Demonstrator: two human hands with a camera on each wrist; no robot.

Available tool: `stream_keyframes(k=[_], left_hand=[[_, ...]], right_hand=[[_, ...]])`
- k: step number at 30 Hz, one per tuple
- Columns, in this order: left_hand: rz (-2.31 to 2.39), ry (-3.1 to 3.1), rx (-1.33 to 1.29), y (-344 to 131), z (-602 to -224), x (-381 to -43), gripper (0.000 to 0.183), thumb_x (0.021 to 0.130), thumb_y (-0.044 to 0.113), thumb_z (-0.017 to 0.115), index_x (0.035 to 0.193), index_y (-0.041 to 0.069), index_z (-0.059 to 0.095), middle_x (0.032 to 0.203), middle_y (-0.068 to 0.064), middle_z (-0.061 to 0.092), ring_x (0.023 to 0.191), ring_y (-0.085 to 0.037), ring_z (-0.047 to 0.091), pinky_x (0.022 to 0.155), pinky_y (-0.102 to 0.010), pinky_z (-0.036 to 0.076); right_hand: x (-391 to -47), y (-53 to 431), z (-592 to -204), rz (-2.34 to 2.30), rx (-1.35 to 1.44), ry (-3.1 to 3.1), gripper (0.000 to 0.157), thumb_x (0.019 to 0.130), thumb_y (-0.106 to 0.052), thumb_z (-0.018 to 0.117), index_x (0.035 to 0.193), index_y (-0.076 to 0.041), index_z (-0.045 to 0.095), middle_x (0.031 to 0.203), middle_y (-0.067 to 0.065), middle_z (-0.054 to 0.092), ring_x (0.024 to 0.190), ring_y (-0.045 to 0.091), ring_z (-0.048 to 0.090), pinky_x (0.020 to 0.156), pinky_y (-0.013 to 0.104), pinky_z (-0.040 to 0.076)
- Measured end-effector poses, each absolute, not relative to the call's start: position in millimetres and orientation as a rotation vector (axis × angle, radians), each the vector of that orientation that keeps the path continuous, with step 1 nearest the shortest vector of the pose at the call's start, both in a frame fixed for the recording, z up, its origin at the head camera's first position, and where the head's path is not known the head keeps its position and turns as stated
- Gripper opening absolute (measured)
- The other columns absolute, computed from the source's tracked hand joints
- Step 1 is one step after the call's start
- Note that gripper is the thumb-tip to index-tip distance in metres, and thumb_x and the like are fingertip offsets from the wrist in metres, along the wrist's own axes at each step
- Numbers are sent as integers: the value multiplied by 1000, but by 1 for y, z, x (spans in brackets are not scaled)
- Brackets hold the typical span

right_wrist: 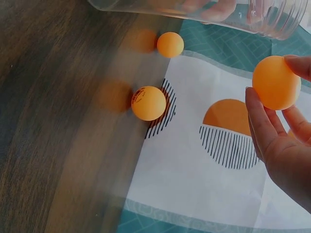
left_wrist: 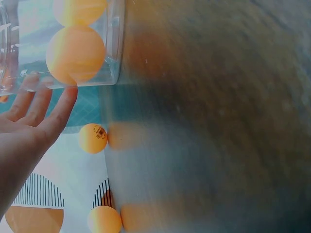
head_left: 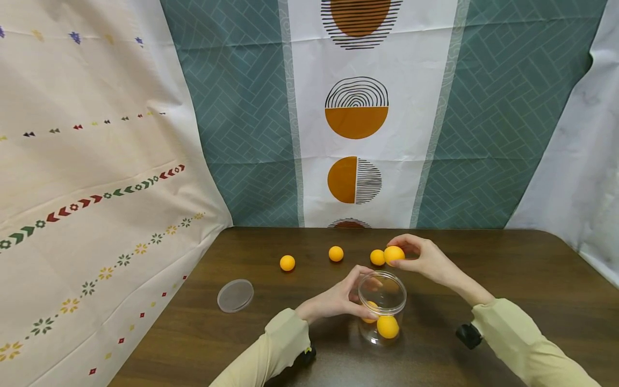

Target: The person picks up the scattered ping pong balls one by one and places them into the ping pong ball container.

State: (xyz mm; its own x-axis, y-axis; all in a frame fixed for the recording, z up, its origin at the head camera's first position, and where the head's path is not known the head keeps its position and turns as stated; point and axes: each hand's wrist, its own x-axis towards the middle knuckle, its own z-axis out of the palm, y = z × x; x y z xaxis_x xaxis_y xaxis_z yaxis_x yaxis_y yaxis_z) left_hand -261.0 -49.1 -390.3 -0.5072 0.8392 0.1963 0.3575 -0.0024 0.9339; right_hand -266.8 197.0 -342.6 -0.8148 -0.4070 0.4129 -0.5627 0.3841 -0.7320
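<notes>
A clear plastic jar (head_left: 395, 306) stands upright on the table, its mouth uncovered, with orange ping-pong balls (head_left: 388, 327) inside. My left hand (head_left: 333, 301) grips its left side, fingers round the back and thumb at the front. Above and behind the jar's rim, my right hand (head_left: 426, 262) pinches another orange ping-pong ball (right_wrist: 276, 82) between thumb and fingertips. The left wrist view shows two balls (left_wrist: 76, 54) through the jar's wall, with the fingers against it.
Loose orange balls lie toward the table's back: one (head_left: 378, 257) beside the held ball, one (head_left: 336, 253) in the middle, one (head_left: 287, 263) further left. A round clear lid (head_left: 235, 295) lies flat at the left. Patterned cloth (head_left: 242, 134) hangs behind the table.
</notes>
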Motion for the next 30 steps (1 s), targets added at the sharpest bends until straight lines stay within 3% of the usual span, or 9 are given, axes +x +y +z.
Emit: stream_keyframes(k=[6,11,19,30], left_hand=[[1512,1860,1231,-51,-378,-254,64,81,14,66,129,12,24,129,-11,40,119,-23,39,87,-36,40],[1516,1855,1223,-51,-378,-254,63,81,15,66,129,13,25,129,-13,40,119,-24,39,87,-36,40],[1518,1848,1222,-51,-380,-255,64,81,16,67,129,13,24,129,-10,40,119,-21,39,87,-36,40],[1513,1844,1211,-51,-380,-255,64,81,17,66,129,14,24,128,-5,40,118,-15,40,87,-33,40]], right_hand=[[-266,195,-341,1405,876,-2494,36,77,-13,73,106,0,57,96,5,59,87,23,55,80,45,43],[-264,193,-339,1422,888,-2484,35,77,-13,73,106,0,57,97,5,60,87,23,55,80,42,43],[-262,191,-338,1441,917,-2460,34,77,-11,72,106,-1,57,97,5,59,89,23,55,79,28,43],[-255,186,-331,1463,922,-2467,33,78,-11,72,107,-2,57,99,6,58,91,23,54,81,29,44]])
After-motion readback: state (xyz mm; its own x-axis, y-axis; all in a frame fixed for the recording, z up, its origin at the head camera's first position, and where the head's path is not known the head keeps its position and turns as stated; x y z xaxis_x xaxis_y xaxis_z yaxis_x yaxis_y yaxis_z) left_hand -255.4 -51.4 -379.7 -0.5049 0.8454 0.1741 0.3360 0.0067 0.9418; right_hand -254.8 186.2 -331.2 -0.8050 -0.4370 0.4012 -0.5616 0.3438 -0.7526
